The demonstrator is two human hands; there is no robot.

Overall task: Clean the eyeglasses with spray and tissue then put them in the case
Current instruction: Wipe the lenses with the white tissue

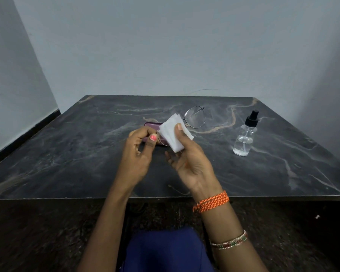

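Thin metal-framed eyeglasses (195,117) are held above the table's middle. My left hand (138,152) pinches the frame at its left end. My right hand (188,158) presses a folded white tissue (173,132) over the left lens, thumb on top; the right lens sticks out bare beyond the tissue. A purple glasses case (152,125) lies shut on the table just behind my hands, mostly hidden by them. A clear spray bottle (244,138) with a black pump top stands upright to the right, apart from both hands.
The dark marbled table (67,154) reaches to a pale wall at the back and left. Its front edge runs just below my wrists. A thin wire shows behind the far edge.
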